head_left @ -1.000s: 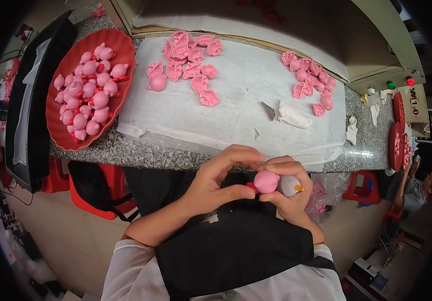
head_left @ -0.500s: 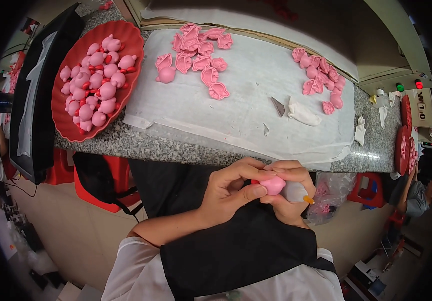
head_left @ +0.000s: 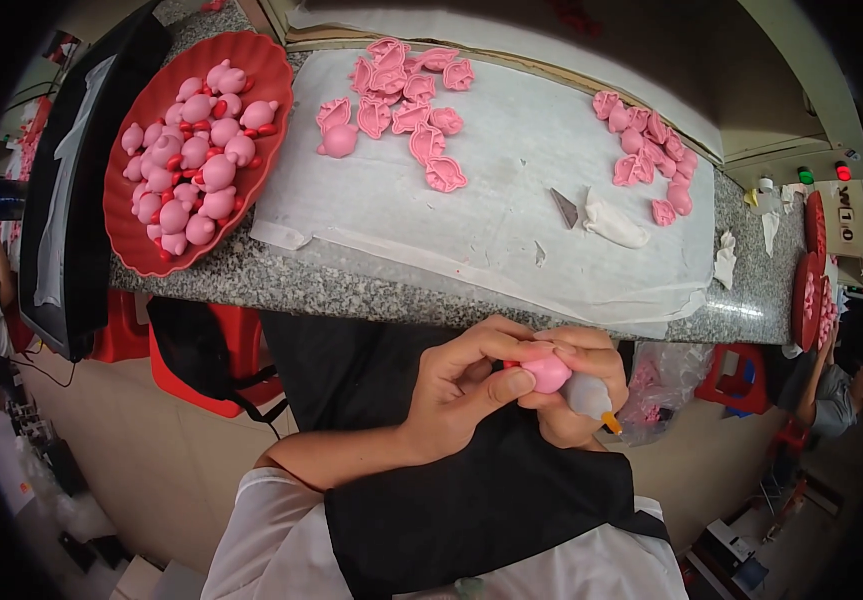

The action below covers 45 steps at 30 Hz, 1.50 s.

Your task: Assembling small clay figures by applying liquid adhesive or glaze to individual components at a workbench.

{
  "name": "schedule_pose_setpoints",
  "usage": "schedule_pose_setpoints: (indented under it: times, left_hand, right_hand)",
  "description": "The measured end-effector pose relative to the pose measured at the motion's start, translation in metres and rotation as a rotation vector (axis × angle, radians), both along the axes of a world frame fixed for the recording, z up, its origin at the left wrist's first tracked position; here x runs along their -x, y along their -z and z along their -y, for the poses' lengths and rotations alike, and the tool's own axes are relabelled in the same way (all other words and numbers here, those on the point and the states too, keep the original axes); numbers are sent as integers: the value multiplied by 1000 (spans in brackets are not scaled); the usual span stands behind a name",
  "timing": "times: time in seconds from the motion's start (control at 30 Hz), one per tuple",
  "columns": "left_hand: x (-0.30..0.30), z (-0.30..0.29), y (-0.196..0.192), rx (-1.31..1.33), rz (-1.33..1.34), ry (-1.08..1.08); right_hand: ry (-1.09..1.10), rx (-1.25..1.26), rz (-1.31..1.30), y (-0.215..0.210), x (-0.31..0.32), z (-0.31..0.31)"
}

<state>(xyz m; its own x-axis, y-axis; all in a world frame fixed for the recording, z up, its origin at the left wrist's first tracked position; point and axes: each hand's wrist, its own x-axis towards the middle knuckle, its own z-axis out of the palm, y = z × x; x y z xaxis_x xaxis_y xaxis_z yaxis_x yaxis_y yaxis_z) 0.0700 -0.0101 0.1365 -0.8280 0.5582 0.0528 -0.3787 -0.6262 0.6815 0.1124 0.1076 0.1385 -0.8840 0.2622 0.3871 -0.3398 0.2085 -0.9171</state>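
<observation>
My left hand [head_left: 456, 390] is closed around a rounded pink plastic toy part [head_left: 549, 375], with the thumb pressed along its lower left side. A bit of red shows beside the part, between my fingers. My right hand [head_left: 591, 352] pinches the same part from the other side. Tucked in my right palm is a small whitish squeeze bottle [head_left: 587, 396] with an orange nozzle pointing down and to the right. Both hands are together in front of the counter's near edge, over my black apron [head_left: 491, 510]. My fingers hide part of the toy part.
A red scalloped tray [head_left: 121, 225] of pink pieces with red bits stands on the counter's left. On white sheeting [head_left: 351, 215] lie hollow pink shells [head_left: 411, 115], more pink pieces [head_left: 651, 150], a grey blade-like scrap [head_left: 564, 208] and crumpled white cloth [head_left: 616, 225]. A red stool [head_left: 211, 375] stands below.
The view has shifted slightly. The bottle in my right hand has tilted a little further down, and my right fingers have shifted slightly on the toy part. My left grip looks the same.
</observation>
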Motion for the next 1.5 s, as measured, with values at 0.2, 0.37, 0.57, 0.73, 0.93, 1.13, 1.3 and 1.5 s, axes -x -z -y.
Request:
schedule_pose_setpoints:
  times: [0.2, 0.37, 0.57, 0.73, 0.93, 1.13, 1.3, 1.5]
  left_hand:
    - [0, 2, 10, -92, 57, 37]
    - [2, 0, 12, -121, 222, 110]
    - [4, 1, 16, -156, 286, 149]
    - [4, 0, 16, -120, 263, 124]
    - [4, -2, 16, -145, 273, 160]
    - [7, -5, 14, -163, 325, 130]
    - [7, -5, 15, -196, 396, 123]
    - [15, 0, 14, -55, 100, 66]
  right_hand:
    - [17, -117, 2, -1, 1, 2]
    - [34, 54, 62, -2, 4, 3]
    - [8, 31, 18, -3, 11, 0]
    - [15, 90, 18, -2, 11, 1]
    - [34, 48, 63, -1, 15, 0]
    - [76, 158, 99, -1, 20, 9]
    - [56, 408, 145, -5, 17, 10]
    - [-74, 656, 154, -10, 16, 10]
